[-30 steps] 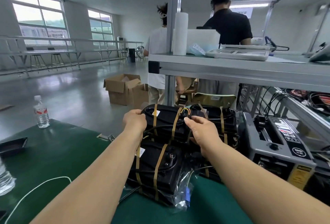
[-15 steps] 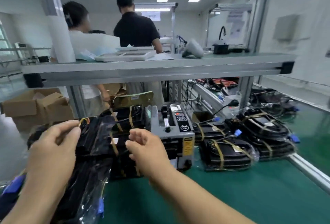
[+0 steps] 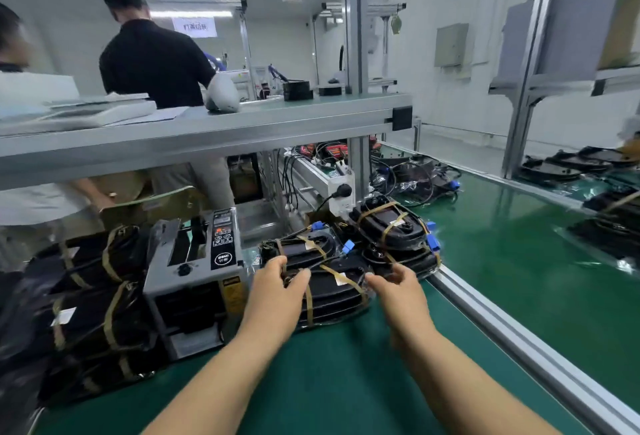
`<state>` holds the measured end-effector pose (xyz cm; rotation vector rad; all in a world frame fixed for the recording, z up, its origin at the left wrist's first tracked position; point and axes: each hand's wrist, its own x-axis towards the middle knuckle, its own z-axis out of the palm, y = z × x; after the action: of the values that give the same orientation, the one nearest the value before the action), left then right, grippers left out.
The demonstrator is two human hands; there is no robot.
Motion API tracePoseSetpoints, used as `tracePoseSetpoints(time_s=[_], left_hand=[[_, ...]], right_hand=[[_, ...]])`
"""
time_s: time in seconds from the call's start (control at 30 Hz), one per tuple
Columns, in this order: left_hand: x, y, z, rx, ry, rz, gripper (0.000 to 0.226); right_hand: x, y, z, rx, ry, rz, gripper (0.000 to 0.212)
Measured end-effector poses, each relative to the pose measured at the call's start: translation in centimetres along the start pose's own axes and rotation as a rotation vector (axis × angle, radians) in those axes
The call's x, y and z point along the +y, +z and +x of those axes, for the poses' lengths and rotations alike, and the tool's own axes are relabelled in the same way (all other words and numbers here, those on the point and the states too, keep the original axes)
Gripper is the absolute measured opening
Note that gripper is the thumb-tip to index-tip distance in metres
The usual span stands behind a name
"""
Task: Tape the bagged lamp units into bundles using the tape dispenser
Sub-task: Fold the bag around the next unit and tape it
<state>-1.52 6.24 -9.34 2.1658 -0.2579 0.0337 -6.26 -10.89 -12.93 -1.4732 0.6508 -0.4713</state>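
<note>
At 3 o'clock from the tape dispenser [image 3: 197,261], your left hand [image 3: 277,296] grips a taped bundle [image 3: 334,290], right hand [image 3: 398,292] half-open alongside; probable next move: close it and lift.

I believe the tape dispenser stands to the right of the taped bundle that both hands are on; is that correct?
Not quite: the dispenser stands to the left of the bundle, as the head view shows. The left hand and the right hand are indeed both at that bundle.
</note>
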Motion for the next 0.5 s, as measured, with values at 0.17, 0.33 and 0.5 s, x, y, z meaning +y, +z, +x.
tracePoseSetpoints(time_s=[0.17,0.33,0.5], left_hand=[[0.0,3.8,2.9,-0.031,-0.192,0.137,0.072],[-0.7,5.3,3.3,0.002,-0.276,0.198,0.064],[-1.3,4.8,2.5,0.057,-0.225,0.219,0.039]], right_hand=[[2.4,0.9,3.7,0.006,0.215,0.047,0.071],[1.5,2.2,4.7,0.081,0.304,0.086,0.087],[1.8,3.0,3.7,0.046,0.294,0.077,0.088]])
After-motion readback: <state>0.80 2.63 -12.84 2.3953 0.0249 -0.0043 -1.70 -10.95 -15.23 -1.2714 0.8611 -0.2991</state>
